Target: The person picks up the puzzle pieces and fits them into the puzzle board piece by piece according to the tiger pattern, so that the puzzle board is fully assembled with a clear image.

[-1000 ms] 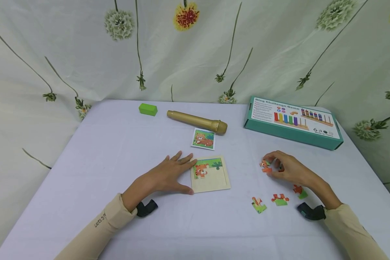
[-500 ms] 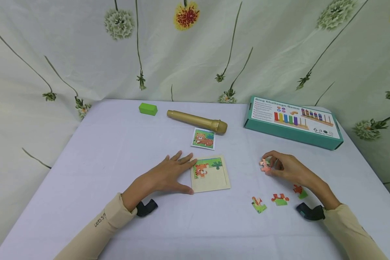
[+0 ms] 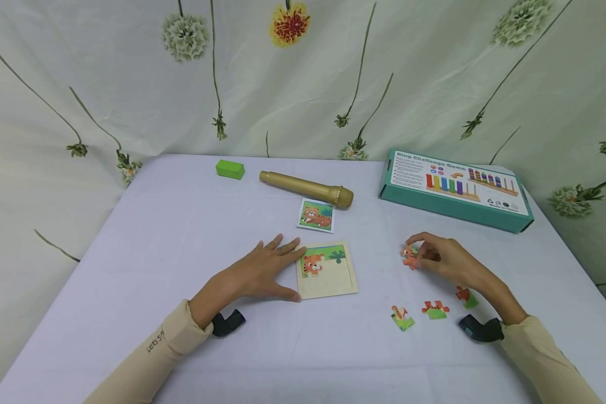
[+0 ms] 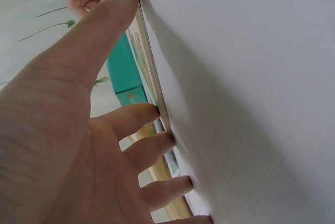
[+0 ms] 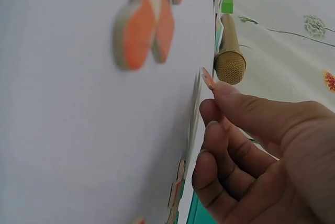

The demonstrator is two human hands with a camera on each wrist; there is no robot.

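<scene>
My left hand (image 3: pixel 264 270) lies spread on the cloth, thumb and fingertips at the left edge of a wooden puzzle board (image 3: pixel 328 287). The board holds a few tiger-picture pieces along its top and left. In the left wrist view, the left hand (image 4: pixel 99 145) has straight, parted fingers beside the board's edge. My right hand (image 3: pixel 446 259) pinches an orange tiger puzzle piece (image 3: pixel 409 257) between thumb and fingers. The right wrist view has this puzzle piece (image 5: pixel 208 79) tilted edge-on above the cloth. Three loose puzzle pieces (image 3: pixel 435 310) lie nearer the right wrist.
A tiger picture card (image 3: pixel 316 216) lies behind the board, just in front of a gold microphone (image 3: pixel 303 188). A green block (image 3: pixel 230 169) sits at the back left. The teal Ring Challenge Game box (image 3: pixel 454 193) takes up the back right, before a flowered curtain (image 3: pixel 424 73).
The puzzle piece has tilted and turned a little in my right hand's pinch, and that hand has shifted slightly left. My left hand and the board have stayed put.
</scene>
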